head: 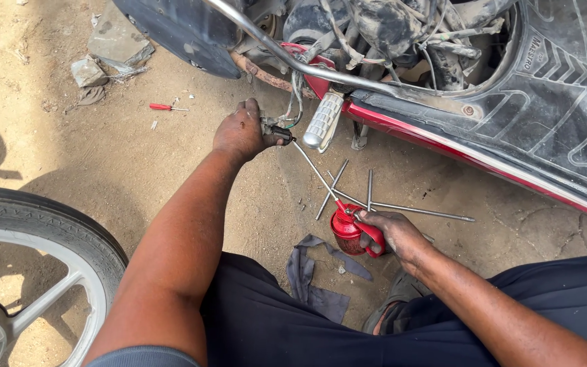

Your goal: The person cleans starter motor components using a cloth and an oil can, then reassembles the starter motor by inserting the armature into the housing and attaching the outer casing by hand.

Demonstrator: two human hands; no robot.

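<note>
Clearly, the red oil can (pixel 346 232) is the centre of this moment, so I place everything relative to it. It stands on the sandy ground just below the scooter (pixel 511 102), and the right hand (pixel 392 234) is closed around its body, with the fingers on the red lever. Its thin metal spout goes up and to the left from the can, and the tip reaches the small cable fitting (pixel 278 131) that the left hand (pixel 240 132) pinches tightly. Just above the can, several long steel rods (pixel 402 207) lie loose on the ground. Just below it lies a grey rag (pixel 314 275). Far to the upper left of the can rests a red screwdriver (pixel 164 107), and far to the lower left is a wheel (pixel 42 245).

I judge the can is light and rigid, but probably oily and slippery. The spout looks easy to bend, so the best hold is around the body and lever.
</note>
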